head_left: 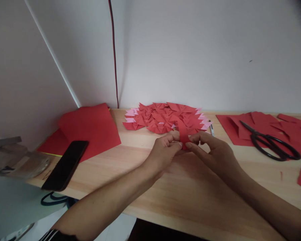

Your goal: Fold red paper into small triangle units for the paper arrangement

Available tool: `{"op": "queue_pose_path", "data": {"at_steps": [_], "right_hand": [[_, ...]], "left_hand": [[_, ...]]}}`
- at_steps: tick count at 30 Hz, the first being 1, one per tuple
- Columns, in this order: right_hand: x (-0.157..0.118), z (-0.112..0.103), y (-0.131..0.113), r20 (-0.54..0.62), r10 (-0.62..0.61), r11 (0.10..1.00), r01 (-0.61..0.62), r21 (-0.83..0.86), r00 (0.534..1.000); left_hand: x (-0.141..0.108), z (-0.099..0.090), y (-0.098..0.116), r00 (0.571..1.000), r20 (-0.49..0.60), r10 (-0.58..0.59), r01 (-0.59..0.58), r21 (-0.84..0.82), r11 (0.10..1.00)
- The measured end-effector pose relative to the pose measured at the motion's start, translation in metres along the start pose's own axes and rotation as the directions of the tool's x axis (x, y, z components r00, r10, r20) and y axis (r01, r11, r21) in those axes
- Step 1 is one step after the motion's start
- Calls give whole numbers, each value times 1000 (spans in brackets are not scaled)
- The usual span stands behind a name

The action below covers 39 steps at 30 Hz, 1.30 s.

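Observation:
A narrow red paper strip is held upright between both hands above the middle of the wooden table. My left hand pinches its lower left edge with thumb and fingers. On the right edge, my right hand grips the same strip between thumb and index finger. Just behind the hands lies a pile of folded red paper pieces, with pink folded pieces along its left and right sides. The strip's top overlaps the pile in view.
Black-handled scissors rest on red paper pieces at the right. A pen lies beside the pile. At the left are large red sheets, a black phone and a clear container. A wall stands behind the table.

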State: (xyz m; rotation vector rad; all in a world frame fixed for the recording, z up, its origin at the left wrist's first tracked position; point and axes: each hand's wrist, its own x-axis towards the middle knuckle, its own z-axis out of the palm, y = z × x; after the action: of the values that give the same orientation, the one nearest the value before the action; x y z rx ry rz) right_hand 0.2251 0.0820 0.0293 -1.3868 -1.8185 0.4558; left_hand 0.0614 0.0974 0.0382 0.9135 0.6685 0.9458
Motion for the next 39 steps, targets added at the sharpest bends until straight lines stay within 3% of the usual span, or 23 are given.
{"op": "queue_pose_path", "data": {"at_steps": [10, 18, 31, 39], "right_hand": [[6, -3, 2, 134, 67, 998, -65, -16, 989], [7, -3, 2, 143, 79, 997, -74, -37, 987], [8, -1, 1, 134, 69, 997, -63, -48, 989], [8, -2, 0, 149, 68, 997, -60, -56, 987]], "left_hand": [[4, -5, -8, 999, -29, 35, -30, 152, 988], [4, -2, -9, 996, -92, -10, 28, 202, 979], [2, -2, -11, 996, -93, 11, 13, 251, 968], [2, -3, -10, 997, -64, -52, 64, 208, 976]]}}
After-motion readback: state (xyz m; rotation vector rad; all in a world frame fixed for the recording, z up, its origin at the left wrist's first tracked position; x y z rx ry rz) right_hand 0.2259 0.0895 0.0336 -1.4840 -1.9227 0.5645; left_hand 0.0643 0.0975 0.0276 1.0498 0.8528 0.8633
